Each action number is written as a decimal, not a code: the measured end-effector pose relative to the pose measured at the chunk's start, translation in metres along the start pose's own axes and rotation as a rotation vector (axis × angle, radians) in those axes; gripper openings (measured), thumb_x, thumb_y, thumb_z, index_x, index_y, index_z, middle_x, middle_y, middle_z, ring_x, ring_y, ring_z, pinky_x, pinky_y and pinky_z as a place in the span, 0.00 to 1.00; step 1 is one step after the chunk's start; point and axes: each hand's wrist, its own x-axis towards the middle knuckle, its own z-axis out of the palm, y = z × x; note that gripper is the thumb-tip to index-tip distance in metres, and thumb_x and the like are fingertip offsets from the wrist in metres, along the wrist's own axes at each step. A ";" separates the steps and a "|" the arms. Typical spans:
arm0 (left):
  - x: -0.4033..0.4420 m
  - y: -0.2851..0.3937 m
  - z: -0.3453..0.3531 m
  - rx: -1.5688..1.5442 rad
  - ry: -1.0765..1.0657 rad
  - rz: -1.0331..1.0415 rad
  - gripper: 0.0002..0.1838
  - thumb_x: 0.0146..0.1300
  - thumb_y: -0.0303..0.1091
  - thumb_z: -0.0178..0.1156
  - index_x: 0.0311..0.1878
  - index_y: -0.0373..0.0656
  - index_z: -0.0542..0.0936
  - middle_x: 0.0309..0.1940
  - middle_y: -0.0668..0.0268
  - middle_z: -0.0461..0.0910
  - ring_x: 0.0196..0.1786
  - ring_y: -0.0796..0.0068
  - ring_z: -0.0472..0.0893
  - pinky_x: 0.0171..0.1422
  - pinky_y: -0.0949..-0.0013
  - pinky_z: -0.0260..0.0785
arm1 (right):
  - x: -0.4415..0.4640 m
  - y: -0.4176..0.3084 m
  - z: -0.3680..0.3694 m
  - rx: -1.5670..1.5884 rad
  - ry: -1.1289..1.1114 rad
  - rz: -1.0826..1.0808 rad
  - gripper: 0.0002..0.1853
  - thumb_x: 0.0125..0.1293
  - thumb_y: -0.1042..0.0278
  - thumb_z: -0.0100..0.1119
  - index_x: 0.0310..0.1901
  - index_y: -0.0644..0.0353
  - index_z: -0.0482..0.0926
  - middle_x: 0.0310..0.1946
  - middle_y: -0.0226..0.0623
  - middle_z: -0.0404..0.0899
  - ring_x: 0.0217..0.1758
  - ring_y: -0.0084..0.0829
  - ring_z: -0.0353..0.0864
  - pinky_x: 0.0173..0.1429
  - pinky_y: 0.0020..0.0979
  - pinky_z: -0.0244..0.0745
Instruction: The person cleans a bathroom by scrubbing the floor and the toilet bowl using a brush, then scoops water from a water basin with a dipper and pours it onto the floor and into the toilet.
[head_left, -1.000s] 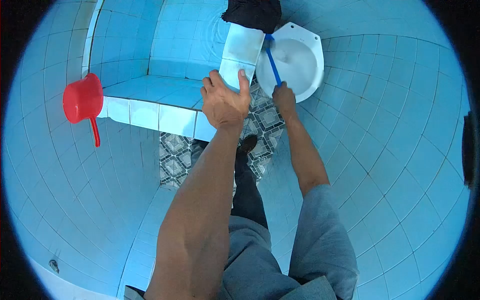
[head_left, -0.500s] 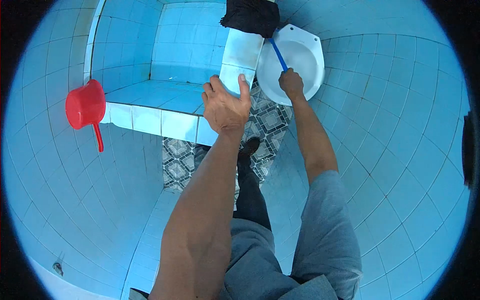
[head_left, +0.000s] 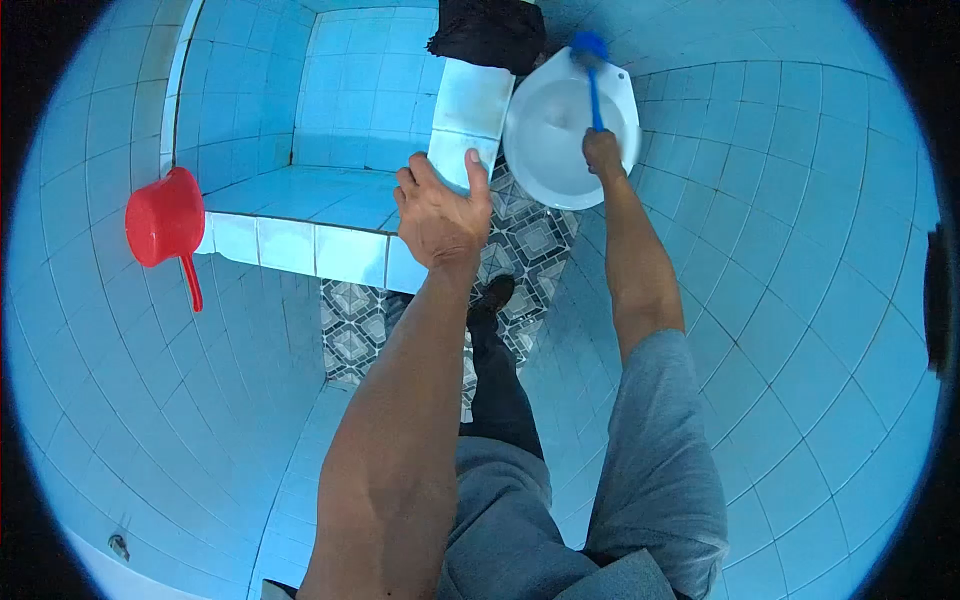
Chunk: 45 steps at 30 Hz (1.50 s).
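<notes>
My right hand (head_left: 602, 152) is closed around the handle of a blue toilet brush (head_left: 594, 95). The brush's blurred blue head lies at the back rim of a white toilet (head_left: 530, 165), between its two bolt holes. No seat or lid shows on the toilet. My left hand (head_left: 442, 212) rests on the corner of the tiled basin wall (head_left: 468, 103), thumb and fingers spread apart, with nothing in it.
A black cloth (head_left: 487, 35) hangs over the far end of the basin wall. At the left, a red dipper (head_left: 165, 218) sits on the wall's corner. A tap (head_left: 119, 545) is at lower left. Patterned tiles (head_left: 535, 240) cover the floor.
The brush head has come out from beside the black cloth and moved right to the toilet's back rim. My right hand has shifted slightly right; my left hand stays on the wall.
</notes>
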 end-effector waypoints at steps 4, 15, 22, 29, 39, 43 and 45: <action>0.000 -0.003 0.005 0.005 0.027 0.010 0.33 0.64 0.61 0.55 0.51 0.35 0.73 0.44 0.51 0.74 0.48 0.50 0.78 0.46 0.48 0.76 | 0.024 0.007 0.010 -0.110 -0.024 -0.065 0.21 0.70 0.52 0.50 0.39 0.66 0.79 0.24 0.44 0.82 0.21 0.39 0.83 0.28 0.40 0.81; -0.004 0.004 -0.001 0.030 0.004 0.003 0.35 0.67 0.62 0.50 0.56 0.34 0.71 0.46 0.48 0.76 0.51 0.46 0.79 0.53 0.47 0.73 | -0.021 -0.015 -0.002 0.053 -0.088 0.021 0.19 0.68 0.56 0.48 0.39 0.66 0.81 0.36 0.55 0.84 0.38 0.50 0.86 0.47 0.48 0.80; -0.003 0.005 -0.002 0.051 -0.046 -0.022 0.36 0.68 0.63 0.49 0.56 0.33 0.71 0.48 0.47 0.76 0.52 0.46 0.78 0.55 0.48 0.73 | -0.009 0.021 0.003 0.060 0.015 -0.007 0.20 0.68 0.55 0.50 0.38 0.66 0.82 0.38 0.57 0.84 0.43 0.56 0.85 0.51 0.50 0.79; -0.004 0.004 0.001 0.066 -0.012 -0.001 0.37 0.68 0.64 0.48 0.55 0.32 0.71 0.48 0.46 0.75 0.53 0.46 0.78 0.54 0.47 0.72 | -0.007 0.056 0.028 0.065 0.032 0.105 0.21 0.69 0.54 0.48 0.41 0.67 0.80 0.37 0.56 0.84 0.40 0.56 0.85 0.50 0.49 0.80; -0.006 0.006 0.001 0.080 -0.037 -0.012 0.38 0.69 0.65 0.45 0.58 0.32 0.69 0.51 0.45 0.75 0.55 0.47 0.78 0.57 0.48 0.73 | -0.015 0.062 0.058 -0.171 0.076 -0.184 0.20 0.69 0.56 0.49 0.47 0.67 0.77 0.40 0.59 0.83 0.45 0.58 0.84 0.52 0.52 0.79; -0.006 0.006 0.002 0.098 -0.040 -0.010 0.40 0.69 0.66 0.43 0.59 0.32 0.68 0.52 0.45 0.75 0.55 0.47 0.79 0.57 0.48 0.74 | -0.034 0.044 -0.003 0.199 0.024 0.284 0.19 0.67 0.57 0.48 0.45 0.66 0.78 0.39 0.56 0.84 0.44 0.58 0.84 0.53 0.52 0.79; -0.005 0.005 0.001 0.101 -0.049 -0.009 0.40 0.69 0.66 0.43 0.59 0.32 0.68 0.52 0.44 0.75 0.54 0.46 0.79 0.57 0.48 0.74 | -0.034 0.051 0.006 0.246 -0.023 0.298 0.19 0.67 0.57 0.49 0.45 0.65 0.79 0.39 0.57 0.83 0.44 0.58 0.84 0.53 0.52 0.79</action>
